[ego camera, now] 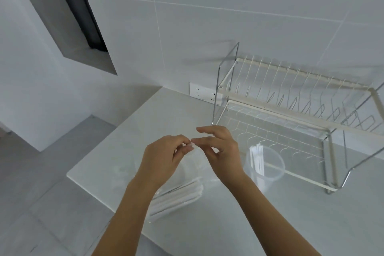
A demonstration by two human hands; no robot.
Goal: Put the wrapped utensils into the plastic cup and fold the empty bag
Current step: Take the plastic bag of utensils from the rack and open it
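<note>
- The left hand (164, 160) and the right hand (222, 151) are raised together above the bench (239, 224), with the fingertips almost meeting
- The left hand pinches the top edge of a clear plastic bag (193, 162) between thumb and fingers; the bag is very transparent, so its outline is hard to follow
- The right hand has its thumb and one finger at the same top edge of the bag, and the other fingers are spread and lifted; I cannot tell if it really grips the edge or only touches it
- The bag hangs down from the hands to the bench, and in its lower part lie several white wrapped utensils (176, 197), side by side and tilted, just under the left wrist
- A plastic cup (264, 166), transparent, stands upright on the bench just to the right of the right wrist
- Inside the cup a few white wrapped utensils already stand, leaning on its far wall, with their ends above the rim
- Behind the cup stands a wire dish rack (291, 114) against the tiled wall
- A white wall socket (202, 94) is on the wall, left of the rack
</note>
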